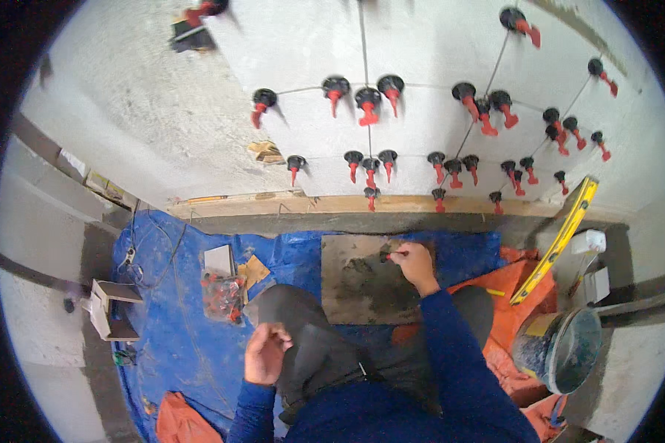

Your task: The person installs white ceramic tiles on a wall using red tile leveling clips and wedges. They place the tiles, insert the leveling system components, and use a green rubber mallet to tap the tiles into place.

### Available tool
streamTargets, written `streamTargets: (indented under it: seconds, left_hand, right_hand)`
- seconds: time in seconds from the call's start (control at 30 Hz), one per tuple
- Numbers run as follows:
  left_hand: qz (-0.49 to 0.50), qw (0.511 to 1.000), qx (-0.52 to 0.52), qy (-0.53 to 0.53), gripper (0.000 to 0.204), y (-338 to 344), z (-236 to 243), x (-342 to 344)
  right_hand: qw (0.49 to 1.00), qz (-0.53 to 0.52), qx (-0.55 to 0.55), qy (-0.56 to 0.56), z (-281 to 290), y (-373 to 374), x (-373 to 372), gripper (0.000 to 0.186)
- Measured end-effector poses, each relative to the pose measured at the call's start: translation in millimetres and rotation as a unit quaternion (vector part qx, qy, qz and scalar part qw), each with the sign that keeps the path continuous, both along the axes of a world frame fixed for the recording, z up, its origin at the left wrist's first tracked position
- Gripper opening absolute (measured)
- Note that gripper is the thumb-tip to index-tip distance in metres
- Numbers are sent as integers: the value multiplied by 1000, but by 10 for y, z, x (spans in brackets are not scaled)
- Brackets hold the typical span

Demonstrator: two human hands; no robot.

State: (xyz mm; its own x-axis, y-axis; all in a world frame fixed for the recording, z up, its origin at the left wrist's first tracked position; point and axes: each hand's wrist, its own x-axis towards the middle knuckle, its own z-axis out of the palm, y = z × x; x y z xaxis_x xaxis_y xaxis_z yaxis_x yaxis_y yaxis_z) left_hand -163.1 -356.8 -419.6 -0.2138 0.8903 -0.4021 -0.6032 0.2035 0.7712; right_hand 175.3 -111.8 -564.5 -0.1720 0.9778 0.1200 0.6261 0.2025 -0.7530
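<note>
My right hand [415,267] reaches forward over a grey board smeared with dark mortar [340,295]. It pinches a small red-and-black tile levelling knob [386,256] by its red part. Curled beside my left thigh is my left hand [264,356]; its fingers are closed, and whatever they may hold is hidden. On the wall ahead, large pale tiles [421,55] carry several levelling knobs [367,105] with black discs and red handles along their joints. A clear bag of red and black knobs [224,297] lies left of my knee.
A blue tarp [170,340] covers the floor. On the right stand a yellow spirit level [558,240], leaning, and a bucket [569,351] on an orange sheet [473,277]. Bent cardboard [107,310] and a cable [155,279] are at the left. A wooden batten [303,203] runs below the tiles.
</note>
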Motion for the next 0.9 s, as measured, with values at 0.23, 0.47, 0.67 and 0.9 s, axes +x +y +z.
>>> streamTargets:
  seconds: [0.23, 0.47, 0.67, 0.9]
  left_hand:
    - [-157, 974, 105, 126, 14, 844, 63, 808]
    - [-138, 951, 218, 168, 24, 1128, 610, 1349]
    - [-74, 908, 255, 324, 16, 1196, 912, 1484]
    - [-52, 927, 326, 180, 29, 1275, 1343, 1535]
  right_hand:
    - [868, 3, -219, 447, 1685, -607, 142, 18]
    - [886, 27, -172, 430, 2101, -853, 175, 15]
    - [969, 22, -22, 247, 2578, -1000, 72, 19]
    - [948, 11, 107, 299, 3052, -1081, -62, 17]
